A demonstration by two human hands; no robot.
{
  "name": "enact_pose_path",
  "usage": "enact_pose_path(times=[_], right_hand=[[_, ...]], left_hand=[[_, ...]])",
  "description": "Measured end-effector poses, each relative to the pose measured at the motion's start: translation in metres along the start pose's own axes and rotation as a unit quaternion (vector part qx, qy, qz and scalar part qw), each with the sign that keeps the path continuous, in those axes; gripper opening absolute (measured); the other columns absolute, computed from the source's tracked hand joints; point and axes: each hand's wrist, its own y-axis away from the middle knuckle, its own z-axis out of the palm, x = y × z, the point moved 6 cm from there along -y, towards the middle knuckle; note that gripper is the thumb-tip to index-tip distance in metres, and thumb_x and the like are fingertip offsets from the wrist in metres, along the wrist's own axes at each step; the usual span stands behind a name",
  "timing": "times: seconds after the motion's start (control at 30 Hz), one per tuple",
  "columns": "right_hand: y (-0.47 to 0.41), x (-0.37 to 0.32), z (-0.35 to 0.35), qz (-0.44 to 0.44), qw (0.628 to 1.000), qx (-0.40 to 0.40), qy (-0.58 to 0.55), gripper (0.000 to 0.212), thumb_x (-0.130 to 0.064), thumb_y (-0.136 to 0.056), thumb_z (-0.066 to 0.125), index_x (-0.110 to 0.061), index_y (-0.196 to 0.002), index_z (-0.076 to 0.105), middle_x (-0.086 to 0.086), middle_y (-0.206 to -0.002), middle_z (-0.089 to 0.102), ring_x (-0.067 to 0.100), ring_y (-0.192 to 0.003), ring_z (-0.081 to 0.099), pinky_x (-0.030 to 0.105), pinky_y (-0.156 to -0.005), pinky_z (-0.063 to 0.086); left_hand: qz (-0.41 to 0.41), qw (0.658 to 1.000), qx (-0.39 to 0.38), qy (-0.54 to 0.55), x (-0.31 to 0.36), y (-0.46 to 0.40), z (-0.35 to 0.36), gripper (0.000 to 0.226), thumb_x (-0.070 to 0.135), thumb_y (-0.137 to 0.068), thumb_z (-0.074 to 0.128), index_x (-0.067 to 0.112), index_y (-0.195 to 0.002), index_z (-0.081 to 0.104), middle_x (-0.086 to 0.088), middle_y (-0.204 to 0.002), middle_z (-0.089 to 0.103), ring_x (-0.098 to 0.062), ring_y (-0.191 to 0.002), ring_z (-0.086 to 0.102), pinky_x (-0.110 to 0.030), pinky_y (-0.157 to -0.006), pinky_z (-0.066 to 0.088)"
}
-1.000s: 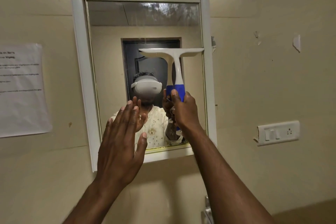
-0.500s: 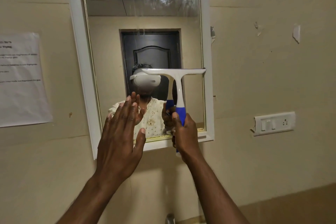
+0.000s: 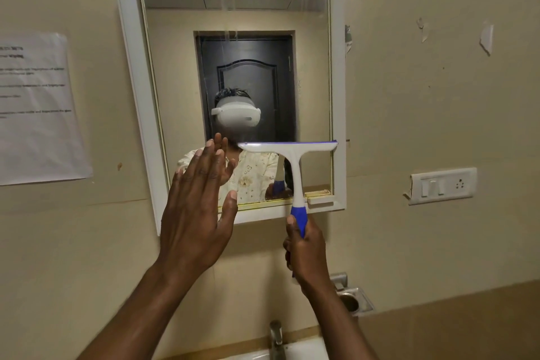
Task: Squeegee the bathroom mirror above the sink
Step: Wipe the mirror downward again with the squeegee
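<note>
A white-framed mirror (image 3: pixel 175 73) hangs on the beige wall, with streaks and haze across its top band. My right hand (image 3: pixel 306 251) grips the blue handle of a white squeegee (image 3: pixel 292 155), below the mirror's bottom edge. The squeegee's blade lies level against the lower right part of the glass, reaching the right frame. My left hand (image 3: pixel 195 210) is raised flat with fingers straight, in front of the mirror's lower left corner; whether it touches the glass cannot be told.
A paper notice (image 3: pixel 38 108) is taped to the wall at the left. A white switch and socket plate (image 3: pixel 441 185) sits at the right. Below are a metal tap (image 3: pixel 276 336), a white sink rim (image 3: pixel 304 349) and a steel holder (image 3: pixel 352 298).
My right hand has drawn the squeegee down the right side of the mirror, from its middle to near the bottom edge. The left hand has stayed raised and flat.
</note>
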Motion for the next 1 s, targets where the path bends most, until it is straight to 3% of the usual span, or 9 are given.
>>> enact_pose_path(times=[0.13,0.27,0.43,0.6,0.9,1.0], right_hand=[[0.016,0.017,-0.004,0.014,1.0,-0.001,0.016,0.02,-0.04,-0.094,0.05,-0.024,-0.081,0.048,-0.001,-0.057,0.046,0.012,-0.048,0.039,0.031,-0.052,0.036],[0.023,0.022,-0.007,0.034,0.999,-0.006,0.021,0.021,-0.037,-0.094,0.05,-0.022,-0.08,0.046,-0.001,-0.056,0.044,0.012,-0.047,0.036,0.032,-0.051,0.034],[0.028,0.025,-0.01,0.05,0.998,-0.001,0.025,0.023,-0.035,-0.095,0.051,-0.02,-0.078,0.045,0.0,-0.056,0.044,0.013,-0.047,0.037,0.031,-0.05,0.035],[0.047,0.045,-0.011,0.082,0.996,0.005,0.029,0.024,-0.033,-0.095,0.05,-0.019,-0.077,0.045,0.0,-0.054,0.042,0.012,-0.043,0.035,0.027,-0.046,0.032],[0.054,0.049,-0.017,0.099,0.994,0.01,0.044,0.026,-0.035,-0.095,0.051,-0.02,-0.074,0.044,-0.003,-0.052,0.043,0.011,-0.041,0.037,0.028,-0.048,0.033],[0.06,0.054,-0.018,0.105,0.993,0.014,0.059,0.025,-0.037,-0.094,0.051,-0.021,-0.075,0.045,-0.002,-0.054,0.044,0.014,-0.044,0.038,0.03,-0.05,0.035]], left_hand=[[-0.002,1.0,0.0,0.0,-0.001,0.005,0.0,0.064,0.039,-0.093,0.033,0.024,-0.152,0.011,0.008,-0.16,0.007,-0.004,-0.146,0.001,-0.02,-0.116,-0.007],[-0.002,1.0,-0.004,0.005,0.0,0.009,0.002,0.064,0.042,-0.093,0.028,0.026,-0.152,0.009,0.009,-0.16,0.006,-0.004,-0.146,0.002,-0.03,-0.119,0.001],[0.001,1.0,-0.002,0.003,-0.001,0.014,0.002,0.064,0.04,-0.093,0.029,0.025,-0.152,0.011,0.009,-0.16,0.007,-0.004,-0.146,0.003,-0.023,-0.117,-0.005],[-0.008,1.0,0.001,0.012,-0.005,0.018,0.003,0.064,0.04,-0.093,0.029,0.028,-0.152,0.008,0.011,-0.16,0.007,-0.005,-0.146,0.004,-0.032,-0.119,0.003],[-0.014,1.0,-0.009,0.012,-0.006,0.025,0.006,0.065,0.039,-0.094,0.033,0.028,-0.152,0.005,0.009,-0.16,0.006,-0.006,-0.146,0.003,-0.033,-0.119,0.004],[-0.015,1.0,-0.015,0.006,-0.007,0.03,0.005,0.065,0.041,-0.093,0.03,0.029,-0.152,0.005,0.01,-0.16,0.005,-0.005,-0.146,0.002,-0.026,-0.118,-0.003]])
